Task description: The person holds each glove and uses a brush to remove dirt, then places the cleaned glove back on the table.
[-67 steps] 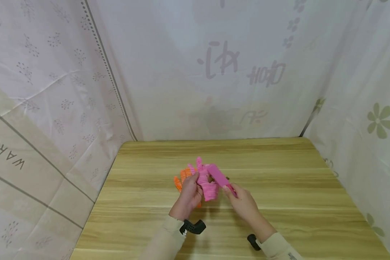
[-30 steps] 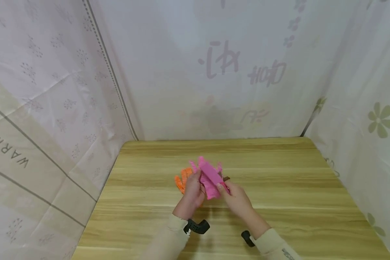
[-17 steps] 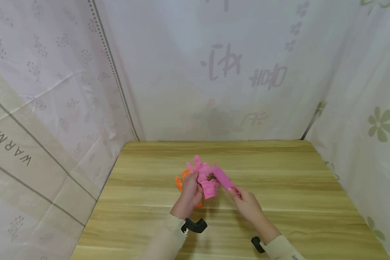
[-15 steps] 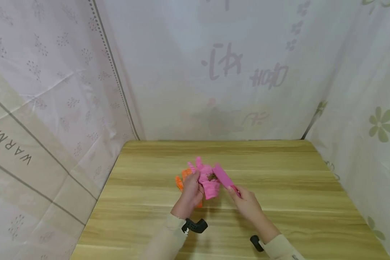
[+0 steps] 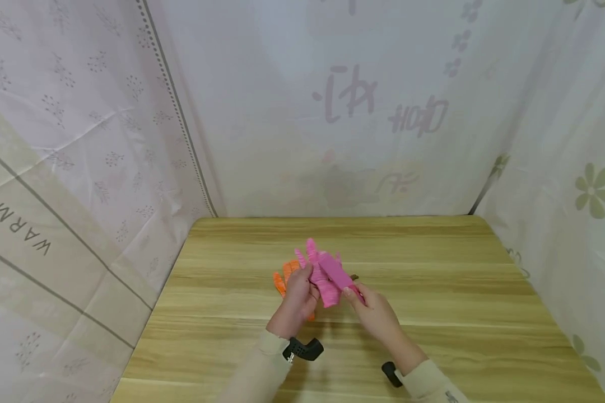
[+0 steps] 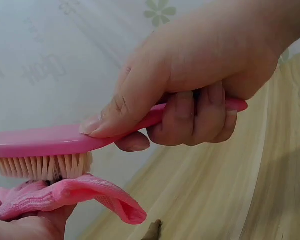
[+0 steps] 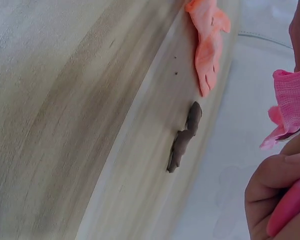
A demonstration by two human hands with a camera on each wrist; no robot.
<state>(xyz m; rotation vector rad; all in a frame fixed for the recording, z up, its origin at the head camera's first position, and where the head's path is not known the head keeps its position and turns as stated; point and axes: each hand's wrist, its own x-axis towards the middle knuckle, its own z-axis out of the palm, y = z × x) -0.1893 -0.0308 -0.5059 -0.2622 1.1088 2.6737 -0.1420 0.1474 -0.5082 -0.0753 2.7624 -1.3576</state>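
My left hand holds a pink knit glove, thumb on top, its fingers pointing away from me. In my right hand is a pink scrubbing brush, gripped by its handle. The left wrist view shows the brush's pale bristles right at the upper face of the glove, with dark dirt where they meet. From the head, the brush back covers much of the glove's palm. An orange glove lies on the table beneath and left of my left hand.
A brown, lumpy, elongated piece lies on the wooden table, beyond the brush and partly hidden in the head view. Tiny dark crumbs are near the orange glove. Patterned cloth hangs behind and at both sides.
The brush has gone back and forth over the pink glove; from half a second ago it has moved left, covering the brown stain on the palm. The left hand keeps its grip.
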